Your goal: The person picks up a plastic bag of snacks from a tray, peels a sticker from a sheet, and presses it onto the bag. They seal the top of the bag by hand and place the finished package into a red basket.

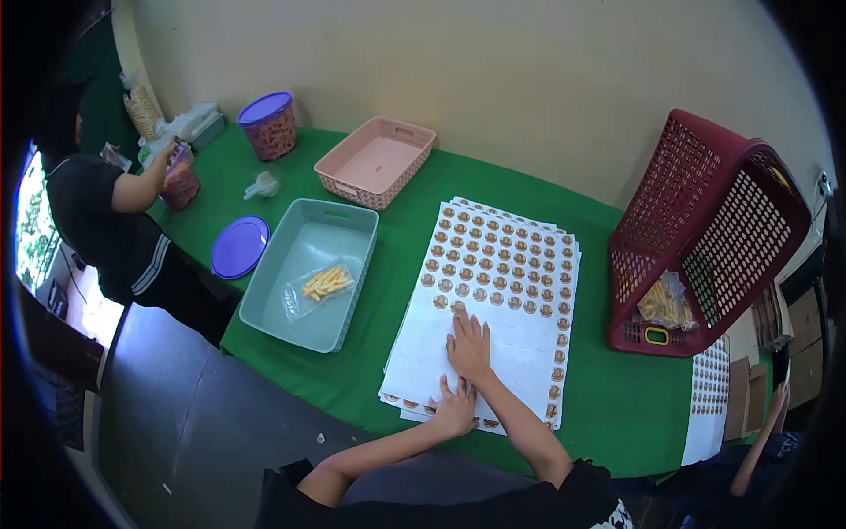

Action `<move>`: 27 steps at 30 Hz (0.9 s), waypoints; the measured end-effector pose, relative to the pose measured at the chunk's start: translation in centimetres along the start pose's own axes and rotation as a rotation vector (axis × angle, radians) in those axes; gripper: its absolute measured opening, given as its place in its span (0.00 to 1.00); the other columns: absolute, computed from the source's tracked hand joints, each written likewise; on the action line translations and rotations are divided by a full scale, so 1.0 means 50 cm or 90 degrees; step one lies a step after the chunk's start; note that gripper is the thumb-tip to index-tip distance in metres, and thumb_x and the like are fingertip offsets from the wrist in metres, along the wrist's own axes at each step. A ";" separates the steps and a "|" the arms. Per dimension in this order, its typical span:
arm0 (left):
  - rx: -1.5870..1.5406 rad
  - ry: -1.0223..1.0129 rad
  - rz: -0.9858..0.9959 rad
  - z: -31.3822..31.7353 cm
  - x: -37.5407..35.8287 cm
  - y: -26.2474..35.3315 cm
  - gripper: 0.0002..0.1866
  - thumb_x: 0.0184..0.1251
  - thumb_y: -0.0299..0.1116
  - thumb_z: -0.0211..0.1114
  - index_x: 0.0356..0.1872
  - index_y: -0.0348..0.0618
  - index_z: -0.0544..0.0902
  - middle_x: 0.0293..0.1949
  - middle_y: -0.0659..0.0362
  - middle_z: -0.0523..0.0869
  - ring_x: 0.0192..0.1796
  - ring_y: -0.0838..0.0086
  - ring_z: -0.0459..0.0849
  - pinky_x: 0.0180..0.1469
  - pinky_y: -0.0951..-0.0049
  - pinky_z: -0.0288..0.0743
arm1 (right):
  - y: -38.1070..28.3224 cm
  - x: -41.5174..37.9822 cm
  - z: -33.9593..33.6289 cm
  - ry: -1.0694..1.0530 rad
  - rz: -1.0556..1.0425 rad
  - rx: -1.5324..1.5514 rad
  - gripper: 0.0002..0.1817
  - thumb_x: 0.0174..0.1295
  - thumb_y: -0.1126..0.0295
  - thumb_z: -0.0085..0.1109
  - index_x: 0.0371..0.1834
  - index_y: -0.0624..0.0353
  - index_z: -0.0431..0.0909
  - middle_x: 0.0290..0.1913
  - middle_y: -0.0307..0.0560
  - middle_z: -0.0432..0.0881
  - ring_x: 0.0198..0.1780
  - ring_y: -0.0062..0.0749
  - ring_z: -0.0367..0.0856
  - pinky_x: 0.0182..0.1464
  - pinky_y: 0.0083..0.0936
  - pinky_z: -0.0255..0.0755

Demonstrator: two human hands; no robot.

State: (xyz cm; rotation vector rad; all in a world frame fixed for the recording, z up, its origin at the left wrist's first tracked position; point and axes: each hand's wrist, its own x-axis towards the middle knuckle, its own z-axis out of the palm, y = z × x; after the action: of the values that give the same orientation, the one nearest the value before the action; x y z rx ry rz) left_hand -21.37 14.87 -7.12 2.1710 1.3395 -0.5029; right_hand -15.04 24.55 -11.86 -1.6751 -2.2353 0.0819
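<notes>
Sheets of round brown stickers (498, 256) lie stacked on the green table in front of me. The upper rows and right column of the top sheet still carry stickers; its lower middle is bare white. My right hand (470, 348) rests on the sheet with fingers spread, its fingertips just below the lowest full row of stickers. Nearer the table's front edge, my left hand (455, 409) lies on the sheet with its fingers apart, beside my right wrist. No object shows in either hand.
A teal tray (256, 291) holds a bag of yellow sticks (324, 284). Behind are a pink basket (374, 159), purple-lidded tub (269, 128), purple lid (240, 247) and scoop (263, 185). A maroon basket (674, 194) holds bags. One person (106, 212) is left; another's arm (762, 441) right.
</notes>
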 end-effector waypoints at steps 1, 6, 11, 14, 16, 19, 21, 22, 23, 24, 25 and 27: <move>0.002 0.008 -0.002 0.001 -0.002 -0.001 0.43 0.50 0.50 0.58 0.62 0.40 0.47 0.63 0.44 0.39 0.60 0.31 0.39 0.45 0.37 0.63 | 0.004 0.005 -0.002 0.006 -0.005 -0.002 0.24 0.53 0.63 0.44 0.52 0.65 0.64 0.57 0.55 0.61 0.58 0.48 0.59 0.58 0.48 0.48; -0.032 0.049 -0.012 0.013 0.000 -0.003 0.47 0.47 0.51 0.60 0.63 0.49 0.42 0.64 0.47 0.35 0.61 0.34 0.40 0.46 0.37 0.63 | 0.031 0.052 -0.048 -0.236 -0.072 0.083 0.31 0.48 0.59 0.52 0.53 0.69 0.62 0.58 0.56 0.59 0.57 0.49 0.58 0.58 0.38 0.54; -0.057 0.043 -0.013 0.005 -0.007 -0.004 0.48 0.46 0.53 0.61 0.63 0.50 0.42 0.64 0.46 0.34 0.61 0.34 0.41 0.47 0.38 0.63 | 0.084 0.112 -0.057 -0.245 -0.107 0.160 0.33 0.45 0.60 0.56 0.51 0.72 0.62 0.58 0.56 0.59 0.56 0.49 0.60 0.58 0.35 0.56; -0.062 0.048 -0.012 0.004 -0.011 -0.007 0.48 0.46 0.53 0.61 0.63 0.50 0.43 0.64 0.46 0.34 0.61 0.34 0.42 0.47 0.39 0.63 | 0.116 0.158 -0.076 0.111 -0.112 0.244 0.26 0.46 0.64 0.57 0.46 0.71 0.66 0.49 0.60 0.68 0.49 0.46 0.68 0.50 0.33 0.64; -0.063 0.051 -0.008 0.004 -0.013 -0.005 0.48 0.46 0.53 0.61 0.63 0.50 0.43 0.64 0.46 0.34 0.61 0.35 0.42 0.48 0.40 0.63 | 0.117 0.164 -0.106 0.075 -0.059 0.297 0.22 0.46 0.67 0.58 0.43 0.69 0.69 0.43 0.58 0.72 0.44 0.42 0.71 0.46 0.31 0.67; -0.056 0.053 -0.012 0.001 -0.014 -0.004 0.48 0.46 0.52 0.62 0.63 0.51 0.43 0.64 0.46 0.34 0.61 0.35 0.42 0.48 0.40 0.63 | 0.116 0.150 -0.092 -0.001 -0.083 0.298 0.15 0.45 0.67 0.60 0.34 0.66 0.73 0.31 0.54 0.76 0.34 0.36 0.75 0.38 0.27 0.69; -0.068 0.053 -0.017 0.002 -0.013 -0.003 0.47 0.46 0.52 0.62 0.63 0.50 0.44 0.64 0.46 0.35 0.61 0.35 0.42 0.48 0.39 0.63 | 0.110 0.140 -0.069 -0.046 -0.163 0.249 0.14 0.44 0.66 0.62 0.29 0.66 0.74 0.26 0.52 0.75 0.29 0.35 0.75 0.34 0.26 0.70; -0.070 0.055 -0.019 0.003 -0.014 -0.004 0.47 0.46 0.52 0.62 0.63 0.50 0.44 0.64 0.46 0.35 0.61 0.35 0.42 0.48 0.39 0.63 | 0.102 0.137 -0.061 -0.065 -0.122 0.259 0.15 0.42 0.64 0.63 0.26 0.65 0.73 0.25 0.51 0.75 0.27 0.35 0.74 0.32 0.26 0.68; -0.073 0.062 -0.014 0.003 -0.015 -0.005 0.47 0.46 0.52 0.62 0.63 0.50 0.44 0.64 0.46 0.35 0.61 0.36 0.42 0.48 0.39 0.63 | 0.098 0.135 -0.055 -0.084 -0.081 0.270 0.17 0.40 0.62 0.65 0.24 0.65 0.73 0.24 0.50 0.74 0.26 0.35 0.72 0.30 0.27 0.67; -0.076 0.068 -0.010 0.004 -0.017 -0.006 0.46 0.46 0.52 0.62 0.63 0.50 0.45 0.64 0.46 0.36 0.62 0.36 0.42 0.48 0.39 0.62 | 0.101 0.133 -0.047 -0.087 -0.084 0.270 0.17 0.40 0.62 0.65 0.24 0.65 0.73 0.24 0.50 0.74 0.26 0.35 0.72 0.30 0.27 0.67; -0.079 0.068 -0.013 0.006 -0.018 -0.007 0.46 0.46 0.52 0.62 0.63 0.50 0.45 0.64 0.46 0.36 0.62 0.36 0.42 0.48 0.39 0.62 | 0.103 0.132 -0.039 -0.080 -0.079 0.248 0.19 0.39 0.60 0.66 0.22 0.65 0.71 0.23 0.50 0.73 0.24 0.35 0.71 0.29 0.27 0.66; -0.089 0.078 -0.006 0.006 -0.018 -0.008 0.45 0.47 0.51 0.61 0.63 0.51 0.46 0.64 0.47 0.36 0.62 0.36 0.42 0.48 0.38 0.62 | 0.107 0.137 -0.024 -0.075 -0.076 0.226 0.20 0.38 0.58 0.66 0.20 0.64 0.70 0.22 0.49 0.73 0.23 0.36 0.70 0.28 0.28 0.65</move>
State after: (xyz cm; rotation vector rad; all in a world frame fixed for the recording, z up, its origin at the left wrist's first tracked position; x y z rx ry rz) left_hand -22.14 14.21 -6.97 2.1101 1.4064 -0.2747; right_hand -11.41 32.43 -10.43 -1.3773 -2.2367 0.5279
